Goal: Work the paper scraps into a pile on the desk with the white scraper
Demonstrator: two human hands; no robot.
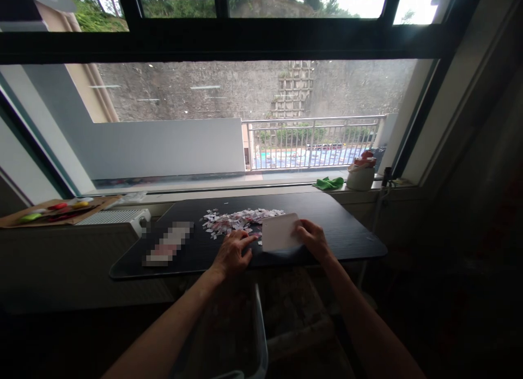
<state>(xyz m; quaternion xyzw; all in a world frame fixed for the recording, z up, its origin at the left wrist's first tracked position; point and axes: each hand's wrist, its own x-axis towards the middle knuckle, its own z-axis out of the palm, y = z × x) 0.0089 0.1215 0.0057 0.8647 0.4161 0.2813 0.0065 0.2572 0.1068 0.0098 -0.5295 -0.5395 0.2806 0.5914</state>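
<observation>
My right hand grips a flat white rectangular card by its right edge, thumb and fingers pinching it. The card is tilted, and its lower edge is near the front part of the black tabletop. Left of the card, a loose heap of small paper pieces is spread over the table, mostly white with some reddish marks. My left hand is at the front of this heap, fingers outstretched and palm down, index finger pointing toward the card. Whether a small piece is under its fingertips is hidden.
A pixelated item lies on the table's left. Left of the table, a radiator stands beside a cardboard sheet with colourful items. A green cloth and a white container rest on the windowsill. A clear plastic bin is below the table.
</observation>
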